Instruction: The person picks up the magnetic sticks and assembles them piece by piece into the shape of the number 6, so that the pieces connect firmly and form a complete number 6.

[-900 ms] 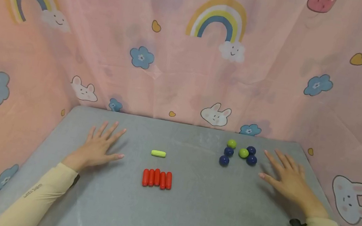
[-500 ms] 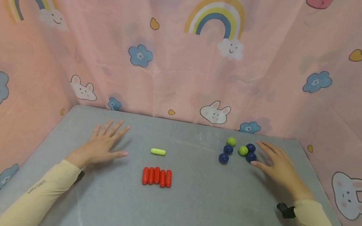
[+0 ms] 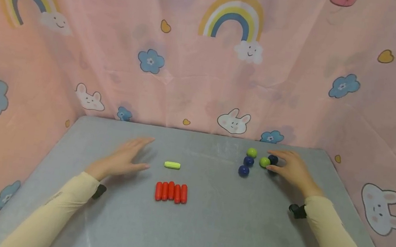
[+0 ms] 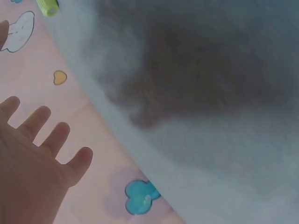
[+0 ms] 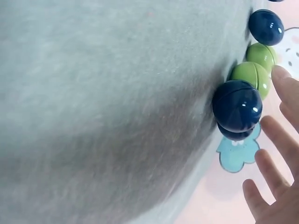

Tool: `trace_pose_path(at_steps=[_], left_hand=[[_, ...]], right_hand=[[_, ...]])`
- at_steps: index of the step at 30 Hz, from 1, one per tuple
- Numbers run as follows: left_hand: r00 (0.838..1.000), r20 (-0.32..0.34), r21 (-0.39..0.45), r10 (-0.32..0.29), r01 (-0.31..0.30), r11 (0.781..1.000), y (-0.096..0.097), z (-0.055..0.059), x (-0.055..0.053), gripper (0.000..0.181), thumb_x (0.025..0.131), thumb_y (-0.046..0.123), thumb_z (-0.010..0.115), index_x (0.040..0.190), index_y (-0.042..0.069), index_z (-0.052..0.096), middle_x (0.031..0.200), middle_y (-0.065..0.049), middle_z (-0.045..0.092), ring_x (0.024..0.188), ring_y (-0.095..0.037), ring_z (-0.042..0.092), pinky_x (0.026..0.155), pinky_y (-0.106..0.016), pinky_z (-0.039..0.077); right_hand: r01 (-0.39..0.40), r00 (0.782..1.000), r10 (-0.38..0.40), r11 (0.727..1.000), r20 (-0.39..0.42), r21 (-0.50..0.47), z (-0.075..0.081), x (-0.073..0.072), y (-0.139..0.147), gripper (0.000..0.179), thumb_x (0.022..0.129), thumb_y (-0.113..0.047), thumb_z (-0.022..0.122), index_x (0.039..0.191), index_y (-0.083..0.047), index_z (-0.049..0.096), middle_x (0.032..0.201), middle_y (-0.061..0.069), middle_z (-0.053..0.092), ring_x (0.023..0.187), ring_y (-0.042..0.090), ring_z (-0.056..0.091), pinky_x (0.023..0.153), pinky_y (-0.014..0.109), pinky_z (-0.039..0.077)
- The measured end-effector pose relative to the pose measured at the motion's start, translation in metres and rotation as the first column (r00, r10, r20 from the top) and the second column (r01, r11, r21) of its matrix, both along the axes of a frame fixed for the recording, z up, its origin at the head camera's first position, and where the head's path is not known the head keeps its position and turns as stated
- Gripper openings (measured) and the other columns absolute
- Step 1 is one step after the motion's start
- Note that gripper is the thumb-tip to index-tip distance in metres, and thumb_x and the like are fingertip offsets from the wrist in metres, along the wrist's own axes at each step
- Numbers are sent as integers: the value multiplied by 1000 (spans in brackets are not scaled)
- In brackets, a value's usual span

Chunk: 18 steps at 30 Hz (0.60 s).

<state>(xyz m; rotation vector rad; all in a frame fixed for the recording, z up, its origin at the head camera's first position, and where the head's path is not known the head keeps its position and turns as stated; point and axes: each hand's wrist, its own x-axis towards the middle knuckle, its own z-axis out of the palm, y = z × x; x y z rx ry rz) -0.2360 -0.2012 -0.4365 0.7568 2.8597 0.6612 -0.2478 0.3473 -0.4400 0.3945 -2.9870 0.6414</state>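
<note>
Right hand (image 3: pixel 292 169) was over the bench (image 3: pixel 213 234) near its back right corner, thumb and fingers parted around the right-hand pair of navy balls (image 5: pixel 237 106). Fingers extended and spread, gripping nothing that I could see. Thumb overlapped the front ball of that pair in the head view; couldn't tell if it touched. Front green ball (image 3: pixel 264 162) sat just left of the pair, next to the thumb tip.

Rest of the balls: a short line further left, running from near the back edge toward the front. Back green ball (image 3: pixel 252 152) at the rear, then middle navy ball (image 3: pixel 248 161), then front navy ball (image 3: pixel 243 171).

Left hand (image 3: pixel 120 159) was above the bench toward the back left corner, shadow below it, fingers straight, thumb well out, holding nothing. Nearest item: yellow-green stick (image 3: pixel 172 165), lying parallel to the back edge, clear of the hand.

Five red sticks (image 3: pixel 171 191) lay side by side in front of that stick, ends toward the back edge, slightly staggered. Beige sleeves (image 3: pixel 340 242) on both arms. Pink printed curtain (image 3: pixel 179 96) stood behind the back edge.
</note>
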Motion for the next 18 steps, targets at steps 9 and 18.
trace_pose_path(at_steps=[9, 18], left_hand=[[997, 65, 71, -34, 30, 997, 23, -4, -10, 67, 92, 35, 70, 150, 16, 42, 153, -11, 44, 141, -35, 41, 116, -59, 34], [992, 106, 210, -69, 45, 977, 39, -17, -18, 48, 89, 22, 74, 133, 9, 59, 131, -10, 64, 118, -27, 60, 102, -46, 51]], right_hand=[[-3, 999, 3, 1000, 39, 1, 1, -13, -5, 48, 89, -23, 74, 132, -6, 63, 135, 21, 61, 132, 45, 43, 110, 66, 31], [-13, 999, 13, 1000, 33, 23, -6, -19, -8, 47, 88, -24, 75, 130, -7, 65, 132, 21, 63, 125, 44, 49, 106, 64, 36]])
